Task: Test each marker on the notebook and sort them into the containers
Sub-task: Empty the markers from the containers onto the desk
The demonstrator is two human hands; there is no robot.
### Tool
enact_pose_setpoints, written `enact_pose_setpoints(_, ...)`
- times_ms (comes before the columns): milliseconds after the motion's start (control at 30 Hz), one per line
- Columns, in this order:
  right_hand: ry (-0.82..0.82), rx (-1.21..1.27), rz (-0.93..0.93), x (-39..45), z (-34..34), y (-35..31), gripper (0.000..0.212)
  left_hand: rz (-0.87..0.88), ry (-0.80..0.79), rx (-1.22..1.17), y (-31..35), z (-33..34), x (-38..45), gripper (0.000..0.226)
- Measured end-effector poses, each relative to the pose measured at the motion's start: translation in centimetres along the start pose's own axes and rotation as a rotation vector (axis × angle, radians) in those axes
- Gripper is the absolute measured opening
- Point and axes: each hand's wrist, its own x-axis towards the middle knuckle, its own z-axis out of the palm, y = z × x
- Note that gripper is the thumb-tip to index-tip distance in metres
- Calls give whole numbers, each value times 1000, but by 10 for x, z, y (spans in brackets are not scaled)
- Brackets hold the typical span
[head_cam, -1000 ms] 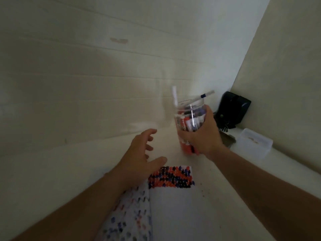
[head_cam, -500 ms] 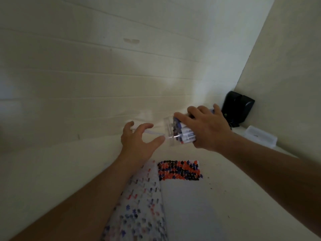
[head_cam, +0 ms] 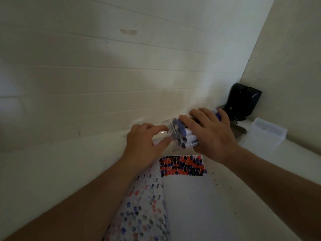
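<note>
My right hand grips a clear plastic jar tipped on its side above the table, its mouth pointing left. Several markers with dark caps and white barrels lie inside it. My left hand is at the jar's mouth, with thumb and fingers curled toward the opening; whether they pinch a marker is hidden by blur. Below the hands lies the open notebook, its right page carrying a block of red, blue and black test marks along the top.
A clear rectangular plastic container stands at the right on the white table. A black device with a cable sits in the back corner. The panelled wall runs close behind the hands.
The right hand tipped the upright jar onto its side and lowered it. The left hand rose from the table to the jar's mouth and curled its fingers there.
</note>
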Motion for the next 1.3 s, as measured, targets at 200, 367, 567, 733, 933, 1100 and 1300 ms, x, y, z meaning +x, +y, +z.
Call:
enact_pose_setpoints(200,161,93,8,-17,15,-19,95,99,-69,198,-5,-1,0,34)
enact_pose_setpoints(367,205,166,127,-26,27,-28,90,152,-65,236,1,-1,-2,40)
enact_pose_setpoints(567,154,212,126,-31,26,-18,100,187,-8,256,11,3,-2,49)
enact_pose_setpoints(733,76,152,293,-35,17,18,98,88,120,221,-7,-17,9,21)
enact_pose_setpoints(933,40,124,423,-47,16,43,92,-164,36,303,-43,-28,11,18)
enact_pose_setpoints(1100,-23,120,332,-43,15,23,95,-79,43,384,-30,-17,7,46)
enact_pose_setpoints(1300,-17,69,201,-7,-10,-3,94,170,9,114,-8,-16,3,49)
